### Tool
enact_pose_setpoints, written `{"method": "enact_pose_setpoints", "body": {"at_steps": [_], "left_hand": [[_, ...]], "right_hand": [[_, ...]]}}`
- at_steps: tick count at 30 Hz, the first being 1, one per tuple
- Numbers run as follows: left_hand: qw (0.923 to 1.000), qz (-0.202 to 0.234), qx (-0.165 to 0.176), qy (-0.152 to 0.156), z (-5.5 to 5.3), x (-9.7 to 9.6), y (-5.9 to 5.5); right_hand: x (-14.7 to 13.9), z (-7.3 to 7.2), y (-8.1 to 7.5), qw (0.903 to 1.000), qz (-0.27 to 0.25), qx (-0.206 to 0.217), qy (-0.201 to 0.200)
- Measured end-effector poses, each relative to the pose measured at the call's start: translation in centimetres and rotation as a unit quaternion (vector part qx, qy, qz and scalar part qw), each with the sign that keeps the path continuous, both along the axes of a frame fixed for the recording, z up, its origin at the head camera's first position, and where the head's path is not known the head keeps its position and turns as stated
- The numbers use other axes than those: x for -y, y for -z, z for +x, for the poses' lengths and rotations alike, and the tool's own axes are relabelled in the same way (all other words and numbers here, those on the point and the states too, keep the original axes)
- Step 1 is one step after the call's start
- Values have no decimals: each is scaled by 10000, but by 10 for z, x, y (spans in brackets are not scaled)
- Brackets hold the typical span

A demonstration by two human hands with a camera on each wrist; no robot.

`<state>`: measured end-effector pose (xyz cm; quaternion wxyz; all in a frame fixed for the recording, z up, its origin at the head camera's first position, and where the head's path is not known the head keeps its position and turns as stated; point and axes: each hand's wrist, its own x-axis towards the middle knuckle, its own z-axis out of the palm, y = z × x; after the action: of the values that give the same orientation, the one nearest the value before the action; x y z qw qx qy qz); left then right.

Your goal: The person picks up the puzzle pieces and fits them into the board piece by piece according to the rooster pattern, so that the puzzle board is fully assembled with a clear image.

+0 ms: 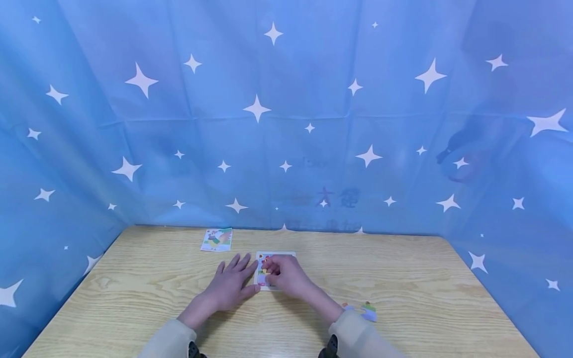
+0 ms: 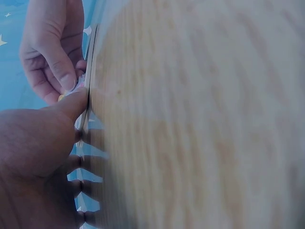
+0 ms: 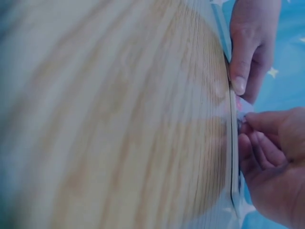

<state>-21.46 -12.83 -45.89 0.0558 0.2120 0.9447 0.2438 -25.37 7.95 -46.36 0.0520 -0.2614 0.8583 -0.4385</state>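
Observation:
A small puzzle board [image 1: 275, 253] with a white border and a colourful picture lies on the table. My right hand [image 1: 288, 276] is over it, thumb and fingers bent together. It pinches a small puzzle piece at the board's surface, mostly hidden by the fingers. To the board's left, my left hand [image 1: 230, 286] rests with fingers spread and straight, its thumb touching the lower left edge. In the left wrist view the right hand [image 2: 52, 57] is just beyond the left thumb [image 2: 74, 102]. The right wrist view has both hands meeting at the board's edge.
A picture card [image 1: 217, 239] lies at the table's back left. Loose puzzle pieces [image 1: 369, 312] sit to the right, near the right forearm. A blue curtain with white stars [image 1: 313, 174] hangs behind the wooden table [image 1: 425, 288].

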Motion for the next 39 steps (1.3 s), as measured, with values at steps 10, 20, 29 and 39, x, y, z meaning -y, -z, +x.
{"method": "enact_pose_setpoints", "body": {"at_steps": [10, 20, 29, 39], "left_hand": [[10000, 4, -38, 38, 1, 0, 0], [10000, -6, -93, 7, 1, -1, -1], [10000, -48, -56, -8, 2, 0, -1], [10000, -48, -51, 13, 1, -1, -1]], "right_hand": [[3, -1, 2, 9996, 165, -218, 44], [3, -1, 3, 9994, 309, -62, 135], [2, -2, 3, 9978, 511, -417, 45], [1, -1, -1, 9973, 668, -303, 29]]}}
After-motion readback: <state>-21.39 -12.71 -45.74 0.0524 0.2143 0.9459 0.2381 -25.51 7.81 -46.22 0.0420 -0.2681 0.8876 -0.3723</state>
